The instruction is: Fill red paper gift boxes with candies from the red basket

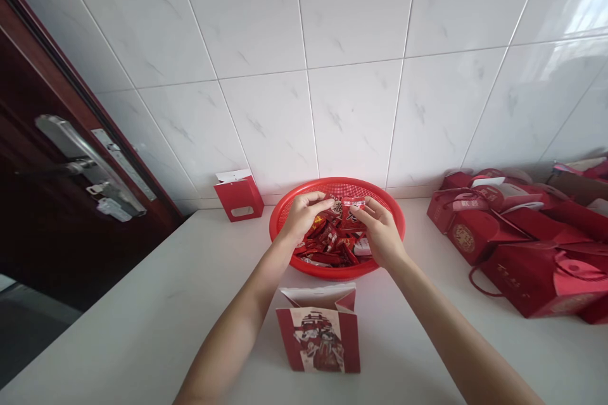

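Note:
Over a red plastic basket full of small wrapped sweets, both of my hands are raised side by side. My left hand pinches a dark red packet with printed characters. Between the thumb and fingers of my right hand is a bright red packet with a pale top edge. The two packets are close together. Nearer to me, between my forearms, a red gift box with a printed picture stands upright, its top open.
A smaller red box with a cut-out stands against the tiled wall, left of the basket. Several red gift boxes with cord handles crowd the right side. A dark door with keys in its lock is at the left.

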`<state>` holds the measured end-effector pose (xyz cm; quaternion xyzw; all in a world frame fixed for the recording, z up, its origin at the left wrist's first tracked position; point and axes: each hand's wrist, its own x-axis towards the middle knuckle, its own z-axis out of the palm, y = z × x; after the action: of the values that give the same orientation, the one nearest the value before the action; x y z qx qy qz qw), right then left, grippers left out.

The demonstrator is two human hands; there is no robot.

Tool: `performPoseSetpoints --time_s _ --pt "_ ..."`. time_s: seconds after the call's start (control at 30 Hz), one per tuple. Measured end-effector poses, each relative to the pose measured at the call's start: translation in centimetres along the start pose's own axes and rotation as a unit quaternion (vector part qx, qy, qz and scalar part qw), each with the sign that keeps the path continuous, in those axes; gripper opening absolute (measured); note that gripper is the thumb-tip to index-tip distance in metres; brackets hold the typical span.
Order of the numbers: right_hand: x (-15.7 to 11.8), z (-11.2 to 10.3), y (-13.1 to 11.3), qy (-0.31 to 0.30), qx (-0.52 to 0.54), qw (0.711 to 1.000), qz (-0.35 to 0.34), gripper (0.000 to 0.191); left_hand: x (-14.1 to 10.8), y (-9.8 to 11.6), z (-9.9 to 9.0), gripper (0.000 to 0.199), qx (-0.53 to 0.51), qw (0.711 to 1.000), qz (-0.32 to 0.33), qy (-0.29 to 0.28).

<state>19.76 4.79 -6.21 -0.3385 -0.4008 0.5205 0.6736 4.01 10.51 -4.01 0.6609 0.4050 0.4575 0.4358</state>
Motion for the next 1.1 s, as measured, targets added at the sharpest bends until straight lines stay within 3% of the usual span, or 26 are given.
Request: performPoseSetpoints --time_s 0.5,0.63,0.77,0.87,0.93,1.0,1.1 --pt "0.1 0.1 0.2 0.018 -0.005 1.0 -0.008 0.03 0.6 -0.5 0.1 0.024 0.013 0.998 0.027 -0.06" --pt "0.2 0.1 0.3 0.042 -0.008 0.999 -0.009 0.033 1.0 -0.9 -0.8 0.021 0.136 0.989 0.015 -0.062" --pt "0.2 -0.1 0.6 0.055 -0.008 0.998 -0.021 0.034 1.4 -1.7 -2.2 0.018 0.318 0.946 -0.007 -0.066" --pt "0.2 -0.2 0.8 0.066 -0.01 0.998 -0.015 0.034 1.6 -2.0 -2.8 0.033 0.364 0.93 0.016 -0.049" --pt "0.3 -0.2 0.8 0.075 -0.012 0.997 -0.013 0.033 1.5 -1.8 -2.7 0.031 0.351 0.931 0.023 -0.099" --pt "0.4 -0.2 0.9 0.079 -0.007 0.997 -0.016 0.031 1.2 -1.3 -2.5 0.022 0.337 0.919 0.005 -0.204" --pt "0.5 0.0 1.0 0.076 0.011 0.997 -0.024 0.027 0.7 -0.6 -2.1 0.02 0.352 0.863 -0.045 -0.358"
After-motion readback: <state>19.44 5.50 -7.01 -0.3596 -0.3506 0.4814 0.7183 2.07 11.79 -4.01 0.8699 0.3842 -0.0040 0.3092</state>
